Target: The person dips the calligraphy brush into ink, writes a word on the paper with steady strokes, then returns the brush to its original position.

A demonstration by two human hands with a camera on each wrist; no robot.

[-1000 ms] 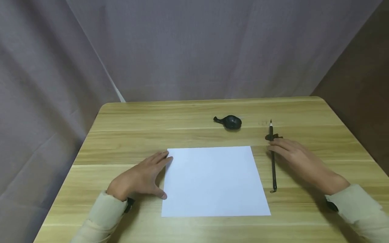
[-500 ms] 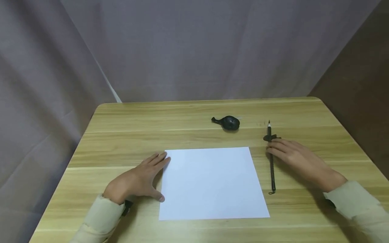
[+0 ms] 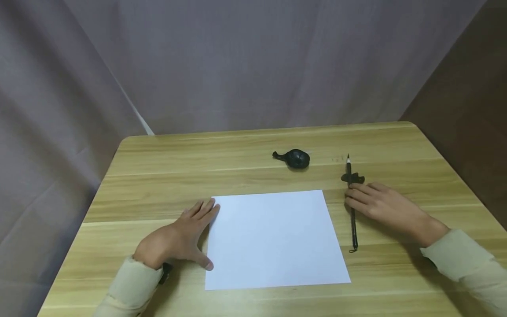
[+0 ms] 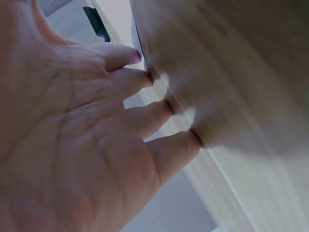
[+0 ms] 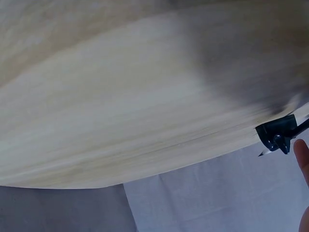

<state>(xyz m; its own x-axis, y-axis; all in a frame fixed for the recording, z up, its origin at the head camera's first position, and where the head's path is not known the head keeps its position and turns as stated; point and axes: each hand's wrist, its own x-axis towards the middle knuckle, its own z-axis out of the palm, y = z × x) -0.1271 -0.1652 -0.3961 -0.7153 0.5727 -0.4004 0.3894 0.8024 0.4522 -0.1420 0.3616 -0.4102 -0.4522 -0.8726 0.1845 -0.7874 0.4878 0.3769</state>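
Observation:
A sheet of white paper (image 3: pixel 273 240) lies in front of the person on the table. My left hand (image 3: pixel 178 237) rests at its left side, fingers spread, with the index fingertip and thumb on the paper's edge. In the left wrist view the left fingers (image 4: pixel 176 150) reach down to the tabletop. A dark writing brush (image 3: pixel 353 226) with a pale-based tip lies with its upper part across a small dark brush rest (image 3: pixel 358 178). My right hand (image 3: pixel 386 209) lies over the brush's handle just below the rest, fingers extended across it; its thumb is hidden in the head view.
A black, gourd-shaped object (image 3: pixel 297 159) with a narrow neck lies beyond the paper. The wooden table (image 3: pixel 190 163) ends at a rounded back edge, with a grey curtain (image 3: pixel 245 66) behind it and a brown surface at the right.
The head view has shifted slightly. My right fingers have drawn back a little along the brush, uncovering more of the rest. My left hand stays at the paper's left edge.

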